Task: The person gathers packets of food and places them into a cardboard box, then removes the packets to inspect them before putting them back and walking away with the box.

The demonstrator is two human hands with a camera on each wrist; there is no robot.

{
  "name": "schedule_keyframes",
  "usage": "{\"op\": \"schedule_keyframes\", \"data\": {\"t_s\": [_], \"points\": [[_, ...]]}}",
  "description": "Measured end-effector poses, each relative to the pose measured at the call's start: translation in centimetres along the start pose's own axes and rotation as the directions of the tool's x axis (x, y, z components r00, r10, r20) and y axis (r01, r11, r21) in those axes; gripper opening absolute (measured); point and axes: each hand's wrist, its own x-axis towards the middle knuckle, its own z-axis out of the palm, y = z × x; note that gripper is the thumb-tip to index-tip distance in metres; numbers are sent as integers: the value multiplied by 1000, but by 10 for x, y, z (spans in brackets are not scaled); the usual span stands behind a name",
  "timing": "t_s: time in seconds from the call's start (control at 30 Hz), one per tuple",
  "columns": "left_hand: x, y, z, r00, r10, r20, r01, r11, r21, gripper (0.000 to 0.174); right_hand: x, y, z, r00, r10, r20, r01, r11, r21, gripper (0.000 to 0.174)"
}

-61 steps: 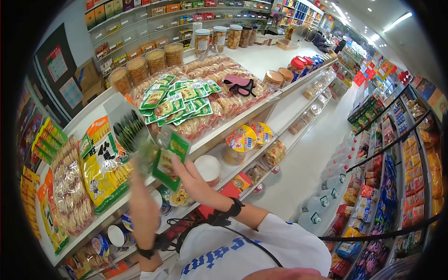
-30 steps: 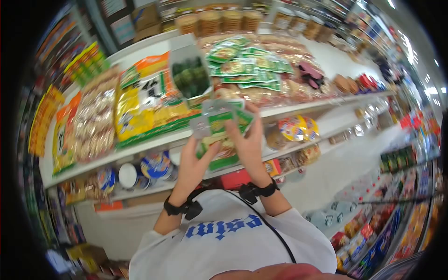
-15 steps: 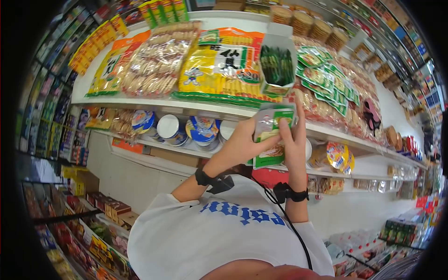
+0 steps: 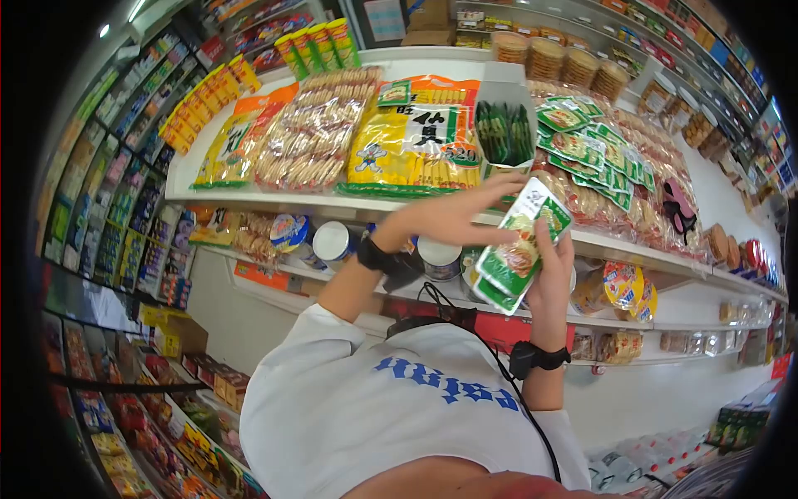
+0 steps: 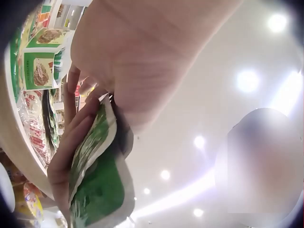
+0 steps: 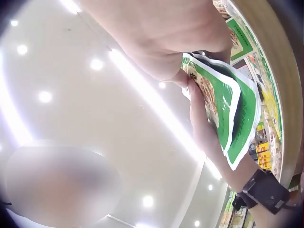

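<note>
My right hand (image 4: 550, 270) grips a few flat green-and-white food packets (image 4: 525, 254) with a picture of noodle-like food on the front. Its thumb lies across the front face while the fingers go behind. My left hand (image 4: 445, 218) comes in from the left with fingers extended, touching the packets' left edge and upper corner. From the right wrist view, the packets (image 6: 223, 102) are seen stacked and slightly fanned, their lower edges apart. Just beyond the hands, at the counter's edge, stands an open carton (image 4: 504, 81) of upright dark green packets.
Similar green packets (image 4: 582, 151) lie piled on bagged crackers to the right of the carton. A large yellow snack bag (image 4: 399, 150) lies on its left. Below the counter edge (image 4: 316, 204), a lower shelf holds tubs (image 4: 331, 241) and cup noodles (image 4: 623, 285).
The view has swung left along the counter. Both hands were on the packets; now the left hand's fingers are spread out, and the right hand holds the packets tilted, front face up.
</note>
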Motion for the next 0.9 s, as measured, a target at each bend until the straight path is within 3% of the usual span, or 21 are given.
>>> {"op": "schedule_keyframes", "data": {"t_s": [0.03,0.1,0.17,0.23,0.3,0.37,0.4,0.5,0.53,0.57,0.63,0.67,0.77,0.83,0.9], "points": [[5,6,-14,998,-10,56,30,929,-368,70,0,-4,-8,999,-46,-27,46,999,-3,35],[9,-2,-53,982,-186,-26,170,938,-303,56,-3,-15,-24,987,-139,-77,138,990,-25,34],[14,-38,-90,882,-337,-330,360,933,9,41,-10,-27,-32,974,-200,-103,197,980,-41,34],[14,-134,-141,826,-111,-553,339,881,329,40,-22,-37,-35,967,-224,-120,218,974,-64,34],[8,-199,-173,754,182,-631,381,662,646,40,-27,-36,-36,970,-212,-119,209,977,-35,33],[-5,-268,-187,780,168,-603,485,447,752,41,-29,-33,-38,972,-206,-111,205,979,-22,32],[-5,-272,-188,790,160,-592,522,330,786,41,-28,-29,-41,973,-206,-104,205,978,-25,31],[-10,-284,-187,686,-423,-592,726,453,518,37,-30,-27,-48,975,-201,-92,198,979,-39,32],[-16,-287,-183,717,-276,-640,678,488,549,27,-31,-27,-49,976,-199,-93,195,980,-45,32],[-16,-290,-182,702,-251,-667,697,438,568,25,-31,-27,-49,976,-195,-95,190,980,-51,33],[-12,-273,-181,670,-197,-715,732,333,594,22,-33,-29,-47,979,-173,-105,170,985,-40,31],[-12,-267,-180,669,-2,-743,700,339,629,24,-33,-31,-46,981,-163,-108,160,986,-37,30],[-3,-174,-159,443,263,-857,704,490,514,24,-26,-27,-50,986,-121,-118,109,989,-102,30],[-2,-103,-133,312,343,-886,559,688,463,21,-18,-17,-53,990,-98,-100,87,991,-105,30],[-2,-37,-86,305,308,-901,371,833,410,18,-9,-11,-44,992,-90,-91,80,991,-107,30]]}}
